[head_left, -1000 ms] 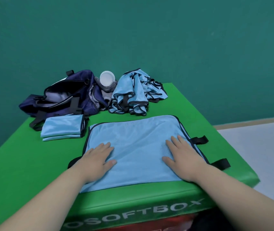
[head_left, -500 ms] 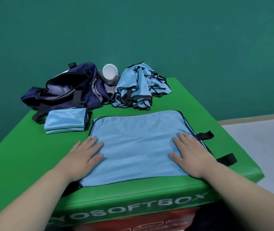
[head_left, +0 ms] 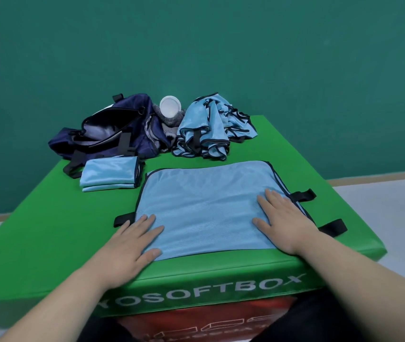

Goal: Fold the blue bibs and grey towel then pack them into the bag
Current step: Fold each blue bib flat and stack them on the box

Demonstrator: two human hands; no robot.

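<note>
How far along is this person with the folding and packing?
Done: one folded bib lies beside the open bag. In hand: the left hand and right hand press a spread bib flat, not yet folded. Left: the crumpled bib pile and the grey towel beside it need folding, then everything goes into the bag.
</note>
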